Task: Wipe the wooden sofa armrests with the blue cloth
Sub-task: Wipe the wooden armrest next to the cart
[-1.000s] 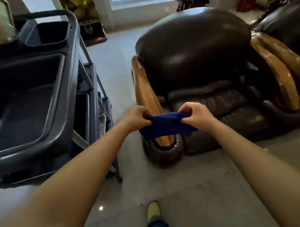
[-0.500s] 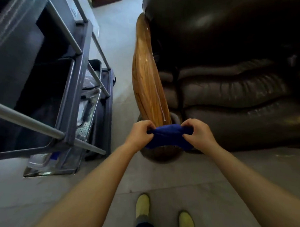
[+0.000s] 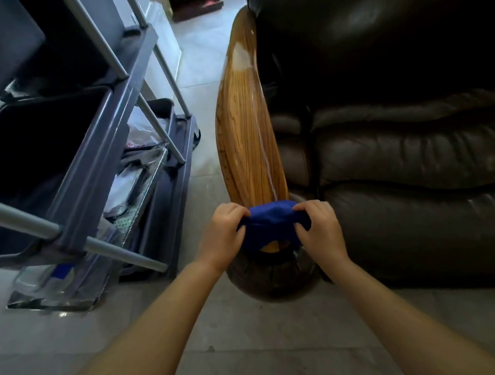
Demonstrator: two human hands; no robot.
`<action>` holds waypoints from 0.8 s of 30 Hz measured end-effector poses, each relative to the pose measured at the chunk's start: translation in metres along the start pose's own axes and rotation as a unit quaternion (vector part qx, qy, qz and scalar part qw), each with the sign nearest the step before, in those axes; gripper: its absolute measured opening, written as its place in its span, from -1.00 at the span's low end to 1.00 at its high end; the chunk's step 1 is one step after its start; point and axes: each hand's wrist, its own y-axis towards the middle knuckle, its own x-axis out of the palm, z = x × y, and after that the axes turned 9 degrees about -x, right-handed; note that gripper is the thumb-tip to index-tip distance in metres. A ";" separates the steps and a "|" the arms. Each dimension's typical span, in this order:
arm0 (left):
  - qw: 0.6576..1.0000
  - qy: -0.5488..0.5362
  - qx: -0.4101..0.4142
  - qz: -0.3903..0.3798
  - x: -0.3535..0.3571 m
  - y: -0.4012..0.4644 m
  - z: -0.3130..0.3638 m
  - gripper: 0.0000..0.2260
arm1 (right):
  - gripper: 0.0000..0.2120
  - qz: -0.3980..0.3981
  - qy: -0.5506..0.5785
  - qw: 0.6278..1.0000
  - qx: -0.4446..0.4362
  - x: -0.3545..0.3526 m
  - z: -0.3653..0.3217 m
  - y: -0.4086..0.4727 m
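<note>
A glossy wooden armrest [image 3: 247, 136] runs away from me along the left side of a dark leather sofa [image 3: 402, 165]. The blue cloth [image 3: 271, 224] is stretched across the armrest's near end. My left hand [image 3: 224, 236] grips the cloth's left edge and my right hand [image 3: 322, 231] grips its right edge, fingers curled into the fabric. Below the cloth a dark rounded base [image 3: 271, 273] carries the armrest. The sofa's other armrest is out of view.
A grey cleaning cart [image 3: 99, 153] with metal rods and tubs stands close on the left, leaving a narrow strip of tiled floor [image 3: 198, 85] between it and the armrest. Clear plastic items [image 3: 56, 283] lie at the cart's foot. Pale floor tiles spread in front of me.
I have come closer to the sofa and my view has tipped down. Both hands, still holding the cloth, have brought it onto the near end of the armrest.
</note>
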 end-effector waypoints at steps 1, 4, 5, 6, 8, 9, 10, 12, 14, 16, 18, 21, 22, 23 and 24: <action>1.000 0.003 -0.002 0.011 0.005 0.000 -0.002 -0.82 | -0.70 0.001 0.005 1.000 0.004 0.005 0.002 0.003; 0.999 -0.013 -0.023 0.045 0.023 0.001 -0.009 -0.80 | -0.70 0.019 0.027 0.999 0.024 0.018 0.007 0.009; 0.997 -0.020 -0.035 0.060 0.028 0.000 -0.010 -0.80 | -0.69 0.025 0.030 0.999 0.023 0.021 0.008 0.009; 0.996 -0.028 -0.048 0.073 0.031 0.000 -0.012 -0.79 | -0.68 0.025 0.030 0.999 0.017 0.022 0.008 0.008; 0.994 -0.038 -0.062 0.079 0.037 -0.002 -0.016 -0.77 | -0.66 0.012 0.032 0.999 -0.003 0.025 0.009 0.003; 0.994 -0.042 -0.059 0.076 0.039 -0.005 -0.018 -0.75 | -0.66 0.010 0.038 0.999 -0.011 0.025 0.009 0.000; 0.995 -0.045 -0.050 0.073 0.041 -0.008 -0.019 -0.71 | -0.68 0.018 0.047 0.999 -0.015 0.026 0.008 -0.003; 0.996 -0.030 -0.031 0.077 0.047 -0.015 -0.020 -0.61 | -0.70 0.042 0.050 0.998 -0.011 0.028 0.007 -0.007; 0.996 0.002 -0.021 0.090 0.057 -0.016 -0.016 -0.53 | -0.71 0.058 0.040 0.997 -0.016 0.033 0.006 -0.008; 0.995 0.032 -0.030 0.092 0.071 -0.009 -0.010 -0.50 | -0.75 0.076 0.018 0.996 -0.036 0.038 0.008 -0.006; 0.994 0.045 -0.058 0.081 0.089 0.002 -0.007 -0.50 | -0.68 0.084 -0.024 0.995 -0.050 0.045 0.011 0.000; 0.990 0.029 -0.102 0.094 0.107 0.015 -0.010 -0.49 | -0.45 0.065 -0.050 0.996 -0.025 0.056 0.010 0.017; 0.988 0.023 -0.105 0.106 0.110 0.018 -0.012 -0.49 | -0.42 0.065 -0.053 0.996 -0.009 0.061 0.010 0.024; 0.988 0.017 -0.104 0.117 0.113 0.022 -0.014 -0.48 | -0.41 0.066 -0.059 0.996 0.007 0.066 0.011 0.031; 0.987 0.009 -0.101 0.126 0.115 0.026 -0.015 -0.48 | -0.40 0.068 -0.067 0.995 0.020 0.070 0.011 0.038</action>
